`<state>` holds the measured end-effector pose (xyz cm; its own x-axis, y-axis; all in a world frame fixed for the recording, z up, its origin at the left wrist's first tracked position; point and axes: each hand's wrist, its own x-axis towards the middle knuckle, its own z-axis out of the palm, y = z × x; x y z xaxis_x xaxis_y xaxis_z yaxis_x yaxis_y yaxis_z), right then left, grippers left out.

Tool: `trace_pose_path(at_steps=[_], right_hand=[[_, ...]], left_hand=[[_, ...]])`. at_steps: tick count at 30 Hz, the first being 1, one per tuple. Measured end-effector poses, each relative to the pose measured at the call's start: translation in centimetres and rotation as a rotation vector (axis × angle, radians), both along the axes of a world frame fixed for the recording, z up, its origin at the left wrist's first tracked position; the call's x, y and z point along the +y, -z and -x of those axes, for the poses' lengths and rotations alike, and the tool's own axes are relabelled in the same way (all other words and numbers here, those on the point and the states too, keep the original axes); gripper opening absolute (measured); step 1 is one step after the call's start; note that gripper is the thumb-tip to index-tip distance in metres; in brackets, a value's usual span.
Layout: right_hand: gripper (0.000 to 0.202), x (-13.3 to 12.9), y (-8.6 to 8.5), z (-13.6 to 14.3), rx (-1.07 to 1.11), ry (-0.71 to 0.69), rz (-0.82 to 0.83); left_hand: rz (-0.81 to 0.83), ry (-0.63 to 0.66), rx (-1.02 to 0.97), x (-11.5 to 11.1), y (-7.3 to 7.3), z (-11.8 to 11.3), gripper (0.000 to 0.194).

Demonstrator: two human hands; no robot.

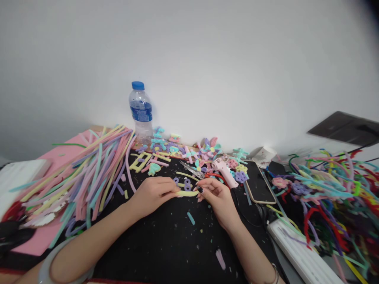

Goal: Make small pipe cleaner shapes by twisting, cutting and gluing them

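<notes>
A short yellow fuzzy stem (188, 193) is stretched level between my two hands, above the black mat (166, 240). My left hand (156, 194) pinches its left end with thumb and fingers together. At the other end, the thumb and index finger of my right hand (215, 197) close on the stem. Just behind it lie small purple looped pieces (187, 184). Scissors (194, 170) with red handles and a pink glue gun (225, 172) rest beyond my right hand.
Long pastel stems (97, 169) are heaped at the left on a pink sheet. A bottle (141, 112) stands by the wall. Finished fuzzy shapes line the back. A phone (260, 183), a white power strip (302, 248) and tangled coloured stems (322, 189) are at the right.
</notes>
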<state>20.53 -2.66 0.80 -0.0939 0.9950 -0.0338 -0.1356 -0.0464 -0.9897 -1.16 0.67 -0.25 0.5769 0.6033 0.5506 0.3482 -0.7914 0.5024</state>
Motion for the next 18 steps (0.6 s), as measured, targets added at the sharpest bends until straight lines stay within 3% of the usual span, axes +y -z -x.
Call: trace_pose_path(at_steps=[9, 18], right_hand=[[0.016, 0.01, 0.03, -0.04, -0.024, 0.004, 0.027], [0.021, 0.02, 0.07, 0.14, 0.033, -0.102, 0.101]], left_hand=[[-0.005, -0.012, 0.017, 0.02, 0.01, -0.04, 0.018], [-0.076, -0.027, 0.005, -0.11, -0.18, -0.01, 0.016]])
